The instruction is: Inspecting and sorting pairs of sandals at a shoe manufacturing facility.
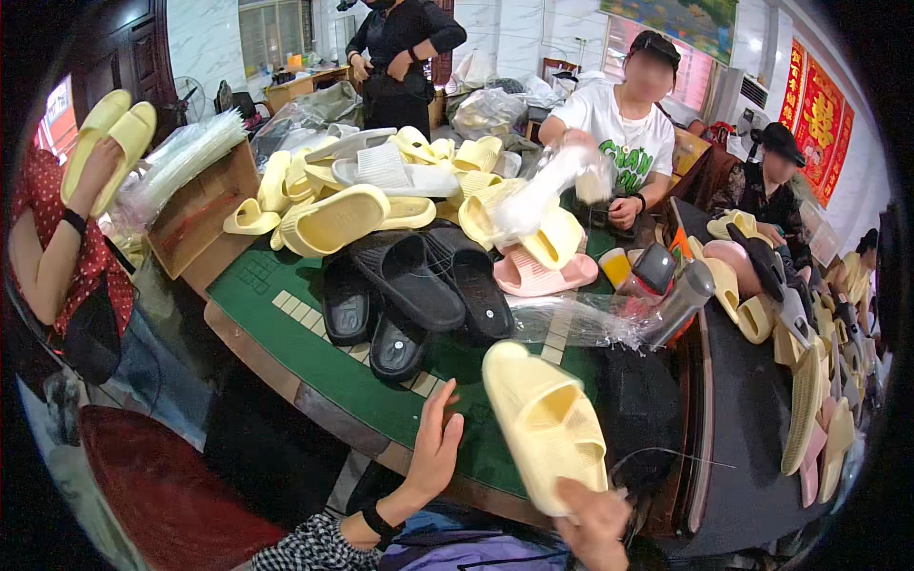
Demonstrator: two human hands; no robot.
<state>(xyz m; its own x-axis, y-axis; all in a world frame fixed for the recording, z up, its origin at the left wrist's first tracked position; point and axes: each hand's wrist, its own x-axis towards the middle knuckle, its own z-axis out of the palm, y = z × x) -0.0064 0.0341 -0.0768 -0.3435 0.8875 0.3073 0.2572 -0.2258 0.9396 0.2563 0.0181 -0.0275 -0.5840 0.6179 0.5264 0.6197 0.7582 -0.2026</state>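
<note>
in the head view, the right hand [592,523] holds a pale yellow slipper [533,419] by its lower end, fingers closed on it; the slipper is held up tilted over the near edge of the green table [276,314], strap facing up, and i cannot tell whether a second one is nested behind it; the left hand [433,457] is empty, held wide with its fingers raised, left of the slipper and near the black slippers [409,281]; the clear plastic bags [581,319] lie just beyond, next to the grey bottle [685,295].

to handle it well, i would keep the right grip firm but soft, so the foam does not dent, and bring the left hand under the far end for support; the loose bags look slippery and easy to drag along.

as for writing, i see no label on the yellow slipper; small round white stickers [489,314] sit on the black slippers, too small to read; a co-worker across the table wears a white shirt [590,119] with big green letters; the red banners [821,124] on the wall carry gold characters.
</note>
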